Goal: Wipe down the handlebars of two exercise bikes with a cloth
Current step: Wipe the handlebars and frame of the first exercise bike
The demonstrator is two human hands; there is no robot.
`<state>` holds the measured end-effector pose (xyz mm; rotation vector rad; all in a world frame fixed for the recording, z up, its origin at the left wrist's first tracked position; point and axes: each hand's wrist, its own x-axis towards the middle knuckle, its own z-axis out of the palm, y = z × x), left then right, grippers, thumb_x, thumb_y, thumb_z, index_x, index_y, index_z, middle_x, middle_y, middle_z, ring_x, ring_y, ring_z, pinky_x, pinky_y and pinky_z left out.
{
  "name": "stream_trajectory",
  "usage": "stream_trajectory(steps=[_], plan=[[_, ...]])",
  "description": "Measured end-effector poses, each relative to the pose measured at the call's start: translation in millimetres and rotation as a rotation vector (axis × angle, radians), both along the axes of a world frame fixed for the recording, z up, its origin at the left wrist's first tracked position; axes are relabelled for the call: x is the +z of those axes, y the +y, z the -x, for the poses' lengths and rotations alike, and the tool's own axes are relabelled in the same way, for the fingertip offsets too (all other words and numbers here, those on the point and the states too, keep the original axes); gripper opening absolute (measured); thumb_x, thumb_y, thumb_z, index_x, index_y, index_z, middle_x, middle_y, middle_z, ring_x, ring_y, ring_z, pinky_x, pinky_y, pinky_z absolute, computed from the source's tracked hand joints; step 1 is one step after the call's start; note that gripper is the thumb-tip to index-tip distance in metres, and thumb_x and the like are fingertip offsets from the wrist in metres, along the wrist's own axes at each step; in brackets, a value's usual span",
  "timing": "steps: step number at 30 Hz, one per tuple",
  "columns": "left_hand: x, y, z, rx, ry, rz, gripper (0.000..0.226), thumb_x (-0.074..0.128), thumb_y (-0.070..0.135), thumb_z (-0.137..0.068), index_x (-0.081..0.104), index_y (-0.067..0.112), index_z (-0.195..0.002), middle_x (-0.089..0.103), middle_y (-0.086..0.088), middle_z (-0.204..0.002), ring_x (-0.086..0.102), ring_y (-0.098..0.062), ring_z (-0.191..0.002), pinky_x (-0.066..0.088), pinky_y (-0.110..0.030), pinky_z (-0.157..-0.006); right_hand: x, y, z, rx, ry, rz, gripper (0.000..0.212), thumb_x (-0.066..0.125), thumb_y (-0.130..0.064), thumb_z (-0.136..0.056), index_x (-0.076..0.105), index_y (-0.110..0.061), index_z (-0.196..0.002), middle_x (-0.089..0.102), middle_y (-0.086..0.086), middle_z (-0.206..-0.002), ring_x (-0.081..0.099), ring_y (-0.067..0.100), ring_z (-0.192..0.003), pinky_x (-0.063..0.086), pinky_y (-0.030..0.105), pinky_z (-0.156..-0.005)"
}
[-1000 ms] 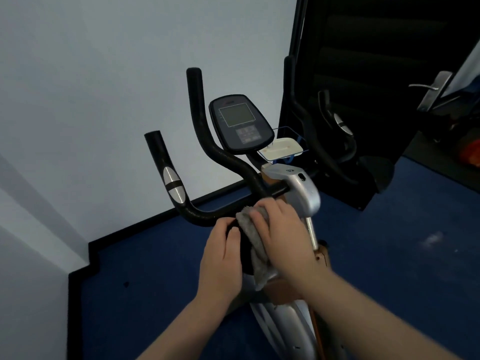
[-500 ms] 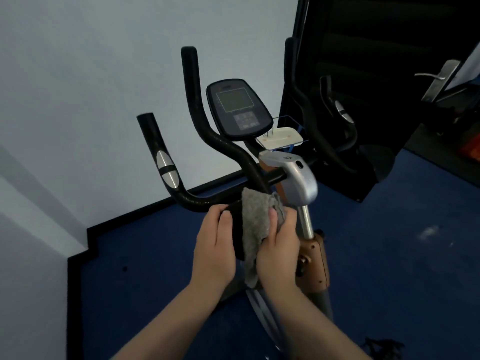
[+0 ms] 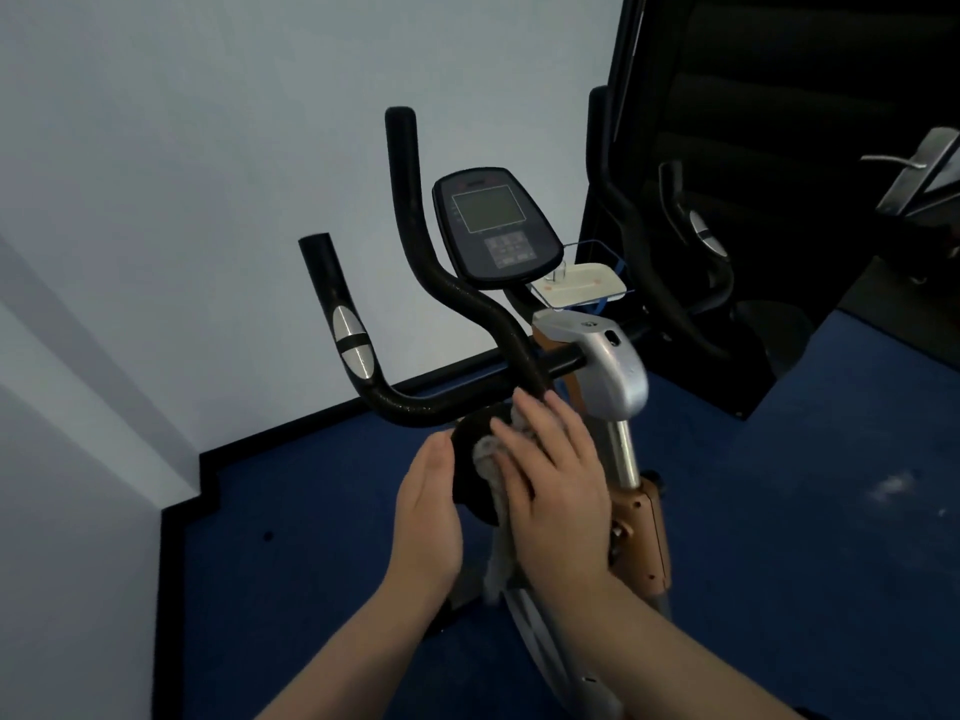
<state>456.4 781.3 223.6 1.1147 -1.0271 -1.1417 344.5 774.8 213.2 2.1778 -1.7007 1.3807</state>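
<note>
An exercise bike stands in front of me with black handlebars (image 3: 415, 283) that curve up on the left and a console (image 3: 493, 226) in the middle. My right hand (image 3: 556, 475) lies flat with spread fingers, pressing a grey cloth (image 3: 488, 454) onto a round black pad (image 3: 472, 485) just below the bar. My left hand (image 3: 428, 517) rests against the left side of that pad, fingers together. Most of the cloth is hidden under my right hand. The right-side bars (image 3: 696, 252) show dark against a black panel.
A silver stem (image 3: 613, 366) and a copper-coloured housing (image 3: 644, 532) rise right of my hands. A small white tray (image 3: 582, 288) sits by the console. White wall to the left, blue carpet (image 3: 805, 511) below, a metal door handle (image 3: 914, 174) at the far right.
My right hand has opened from pinching the cloth upright to lying flat over it on the pad. The left hand slid slightly down the pad's side. The view shifted a little.
</note>
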Motion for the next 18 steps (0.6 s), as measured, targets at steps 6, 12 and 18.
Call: stream_trajectory(steps=[6, 12, 18], plan=[[-1.5, -3.7, 0.9, 0.069, -0.059, -0.028, 0.043, 0.033, 0.029, -0.102, 0.065, 0.001, -0.095, 0.065, -0.02, -0.094, 0.058, -0.014, -0.082, 0.048, -0.018, -0.069, 47.4, -30.6, -5.5, -0.049, -0.018, 0.118, 0.018, 0.061, -0.028, -0.088, 0.076, -0.022, -0.097, 0.066, 0.001, -0.096, 0.053, 0.02, -0.09, 0.036, 0.032, -0.074], [-8.6, -1.6, -3.7, 0.136, -0.07, -0.03, 0.05, 0.028, 0.032, -0.103, 0.06, -0.005, -0.093, 0.063, -0.011, -0.086, 0.055, -0.01, -0.075, 0.045, -0.011, -0.063, 26.1, -21.6, -21.3, 0.108, 0.059, -0.04, 0.014, 0.063, -0.023, -0.09, 0.067, -0.02, -0.103, 0.067, -0.005, -0.093, 0.061, 0.013, -0.088, 0.047, 0.034, -0.087], [-7.0, -2.7, 1.9, 0.162, -0.029, -0.046, 0.046, 0.028, 0.031, -0.103, 0.069, 0.014, -0.094, 0.073, -0.001, -0.091, 0.065, -0.005, -0.083, 0.049, -0.011, -0.072, -5.0, 4.3, 1.4, 0.276, 0.129, -0.089, 0.039, 0.04, -0.021, -0.098, 0.054, -0.02, -0.134, 0.052, -0.008, -0.14, 0.036, 0.003, -0.137, 0.02, 0.04, -0.118]])
